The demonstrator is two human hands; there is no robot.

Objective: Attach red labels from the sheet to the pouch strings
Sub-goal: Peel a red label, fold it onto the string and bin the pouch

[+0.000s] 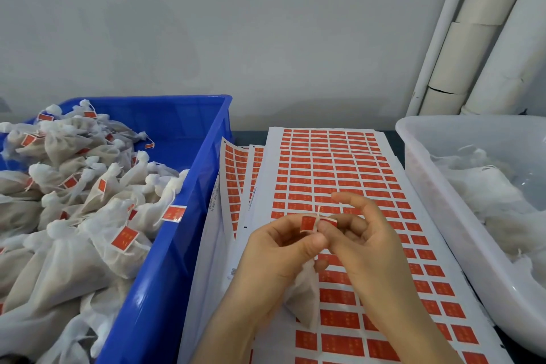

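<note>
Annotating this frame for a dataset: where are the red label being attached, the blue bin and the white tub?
red label [308, 222]: head view, its left half.
blue bin [168, 260]: head view, its right wall.
white tub [428, 186]: head view, its left wall.

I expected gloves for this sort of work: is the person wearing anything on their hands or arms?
No. The left hand and the right hand are bare: no gloves, rings or watch show. The left forearm and right forearm are bare too, with no sleeve in view.
</note>
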